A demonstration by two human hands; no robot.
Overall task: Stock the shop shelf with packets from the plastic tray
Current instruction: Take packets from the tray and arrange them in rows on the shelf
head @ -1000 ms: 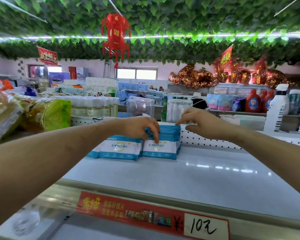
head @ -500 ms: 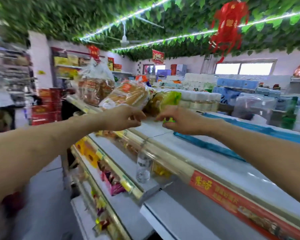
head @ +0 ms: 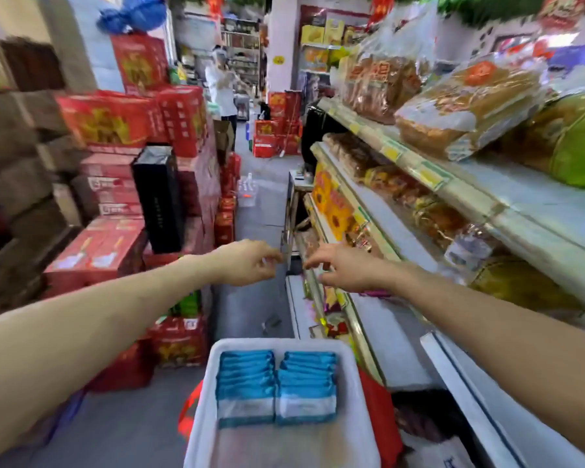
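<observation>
A: Nearest the camera, the plastic tray [head: 203, 417] is sitting low in the middle, with the packets [head: 277, 386] standing in 2 tight blue-and-white rows at its far end.

B: So the person is probably going for a handful. To do it well, both hands should be dropping straight down and squeezing 1 row from its ends, so it is lifting as a block.

A: Right. The left hand [head: 247, 261] and right hand [head: 341, 268] are hovering above and beyond the packets, well apart from them.

B: Holding anything?

A: Blur is smearing the fingers, but both seem to be carrying nothing, loosely curled.

B: And the shelf [head: 520, 204] is running along the right, with bread bags [head: 466, 106] lying farther off.
</observation>
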